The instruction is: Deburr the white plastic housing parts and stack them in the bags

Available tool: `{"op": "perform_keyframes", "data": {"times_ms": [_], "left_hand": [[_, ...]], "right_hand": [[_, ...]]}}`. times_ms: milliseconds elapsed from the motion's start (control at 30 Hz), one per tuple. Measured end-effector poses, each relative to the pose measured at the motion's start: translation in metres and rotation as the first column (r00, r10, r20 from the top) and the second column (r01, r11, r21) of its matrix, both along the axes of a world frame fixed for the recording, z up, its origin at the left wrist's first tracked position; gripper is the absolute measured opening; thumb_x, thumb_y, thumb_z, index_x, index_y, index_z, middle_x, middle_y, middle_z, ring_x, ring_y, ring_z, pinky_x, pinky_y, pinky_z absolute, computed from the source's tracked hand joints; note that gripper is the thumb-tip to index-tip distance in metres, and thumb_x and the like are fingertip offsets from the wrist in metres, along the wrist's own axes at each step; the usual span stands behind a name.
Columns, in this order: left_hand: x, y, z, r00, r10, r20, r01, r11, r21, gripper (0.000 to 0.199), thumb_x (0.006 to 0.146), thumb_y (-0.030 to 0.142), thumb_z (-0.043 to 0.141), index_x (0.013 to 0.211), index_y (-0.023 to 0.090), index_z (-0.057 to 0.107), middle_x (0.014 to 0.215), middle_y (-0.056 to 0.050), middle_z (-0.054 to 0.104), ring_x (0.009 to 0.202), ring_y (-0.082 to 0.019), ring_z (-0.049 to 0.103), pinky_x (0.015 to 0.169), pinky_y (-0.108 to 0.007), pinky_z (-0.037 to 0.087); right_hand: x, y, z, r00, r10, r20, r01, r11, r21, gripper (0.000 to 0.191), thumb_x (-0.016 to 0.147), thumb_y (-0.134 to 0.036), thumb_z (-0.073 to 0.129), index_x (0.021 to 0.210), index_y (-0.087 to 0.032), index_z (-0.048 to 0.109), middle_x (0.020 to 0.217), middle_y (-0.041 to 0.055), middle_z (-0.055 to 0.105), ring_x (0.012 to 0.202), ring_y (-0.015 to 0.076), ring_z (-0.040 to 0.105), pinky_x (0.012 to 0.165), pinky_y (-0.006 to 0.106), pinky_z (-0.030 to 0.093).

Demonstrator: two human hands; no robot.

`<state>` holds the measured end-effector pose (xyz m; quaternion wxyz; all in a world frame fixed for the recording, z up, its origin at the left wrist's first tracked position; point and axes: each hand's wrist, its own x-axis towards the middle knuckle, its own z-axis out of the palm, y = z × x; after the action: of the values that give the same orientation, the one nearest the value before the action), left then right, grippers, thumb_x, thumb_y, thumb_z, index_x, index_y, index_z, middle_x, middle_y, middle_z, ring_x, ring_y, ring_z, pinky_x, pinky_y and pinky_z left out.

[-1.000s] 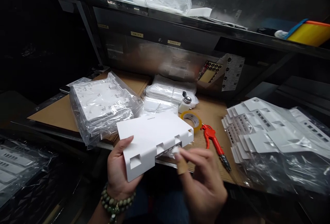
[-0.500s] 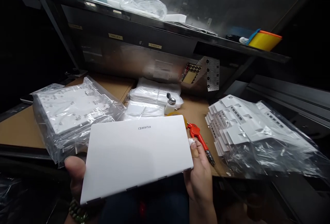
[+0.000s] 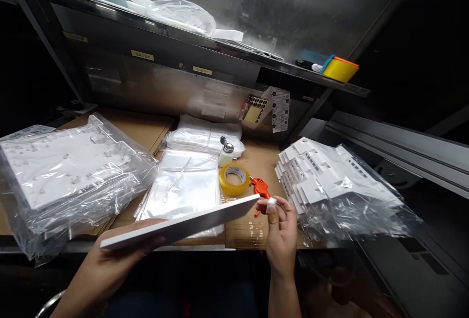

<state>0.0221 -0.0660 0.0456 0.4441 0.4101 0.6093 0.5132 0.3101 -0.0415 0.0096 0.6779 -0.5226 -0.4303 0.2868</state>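
Observation:
My left hand [image 3: 106, 264] grips the left end of a thin white panel [image 3: 194, 221], tilted so that I see mostly its edge. Some of the fingers are hidden behind it. At the panel's right end is my right hand [image 3: 282, 235], closed in a pinch on a small white wad [image 3: 271, 201] that looks like cloth or tissue. A tan bandage wraps the right thumb. Whether the right fingers touch the panel's corner I cannot tell. Just behind them lies a red-handled tool [image 3: 261, 187], partly covered.
Bagged white plastic parts [image 3: 66, 161] lie at left, more bagged white parts [image 3: 330, 176] at right. Between them are clear plastic bags [image 3: 186, 171], a roll of yellow tape [image 3: 234, 187] and a white pump bottle [image 3: 226, 154]. A metal shelf [image 3: 172, 39] crosses above.
The panel has turned from showing its broad HUAWEI-lettered face to nearly edge-on. My left hand has shifted its hold; my right hand has come off the panel's side edge. The view has swung right.

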Motion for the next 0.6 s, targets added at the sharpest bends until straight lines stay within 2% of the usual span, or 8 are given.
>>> {"op": "perform_keyframes", "data": {"times_ms": [100,200,333,433,500,600], "left_hand": [[0.000,0.000,0.008,0.975,-0.135,-0.179,0.166,0.972,0.169,0.030,0.070,0.059,0.082,0.085,0.032,0.085,0.094,-0.004,0.082,0.090,-0.031,0.075,0.090,-0.037,0.061],[-0.001,0.002,0.015,0.944,-0.221,-0.246,0.282,0.926,0.250,0.025,0.079,0.050,0.078,0.094,0.032,0.084,0.097,-0.003,0.082,0.088,-0.029,0.076,0.085,-0.035,0.062],[0.002,0.006,0.019,0.919,-0.298,-0.260,0.368,0.884,0.289,0.021,0.086,0.043,0.073,0.098,0.030,0.084,0.100,-0.002,0.082,0.091,-0.027,0.077,0.082,-0.028,0.060],[0.002,0.008,0.018,0.893,-0.347,-0.288,0.435,0.833,0.343,0.018,0.089,0.037,0.071,0.101,0.029,0.083,0.100,-0.003,0.082,0.089,-0.027,0.078,0.079,-0.027,0.061],[0.001,0.009,0.016,0.884,-0.360,-0.299,0.454,0.816,0.359,0.018,0.090,0.033,0.071,0.103,0.030,0.083,0.102,-0.003,0.082,0.090,-0.026,0.078,0.079,-0.026,0.061],[0.000,0.008,0.013,0.863,-0.358,-0.357,0.486,0.781,0.392,0.020,0.093,0.028,0.069,0.107,0.033,0.081,0.105,0.000,0.082,0.094,-0.023,0.078,0.083,-0.023,0.059]], "right_hand": [[0.007,-0.005,0.015,0.998,-0.046,0.043,0.044,0.997,0.055,0.023,0.096,-0.038,0.067,0.111,-0.021,0.061,0.103,0.0075,0.077,0.079,0.0159,0.071,0.074,0.032,0.058],[0.005,-0.012,0.031,0.994,-0.035,0.107,0.026,0.995,0.092,0.018,0.095,-0.033,0.068,0.108,-0.021,0.066,0.106,0.0077,0.076,0.073,0.0138,0.069,0.069,0.029,0.058],[-0.007,-0.015,0.046,0.987,0.102,0.124,-0.115,0.987,0.109,0.013,0.101,-0.030,0.060,0.112,-0.025,0.063,0.113,0.0060,0.074,0.067,0.0116,0.068,0.062,0.027,0.057],[-0.015,-0.014,0.052,0.967,0.201,0.160,-0.221,0.968,0.120,0.014,0.103,-0.027,0.055,0.115,-0.027,0.062,0.116,0.0055,0.072,0.064,0.0102,0.067,0.059,0.026,0.057],[-0.020,-0.013,0.054,0.938,0.237,0.253,-0.269,0.957,0.103,0.015,0.101,-0.025,0.059,0.115,-0.027,0.066,0.120,0.0061,0.069,0.069,0.0109,0.067,0.059,0.026,0.057],[-0.032,-0.015,0.057,0.866,0.182,0.465,-0.268,0.955,0.125,0.018,0.094,-0.019,0.068,0.110,-0.028,0.073,0.115,0.0056,0.067,0.088,0.0160,0.069,0.069,0.027,0.059]]}}
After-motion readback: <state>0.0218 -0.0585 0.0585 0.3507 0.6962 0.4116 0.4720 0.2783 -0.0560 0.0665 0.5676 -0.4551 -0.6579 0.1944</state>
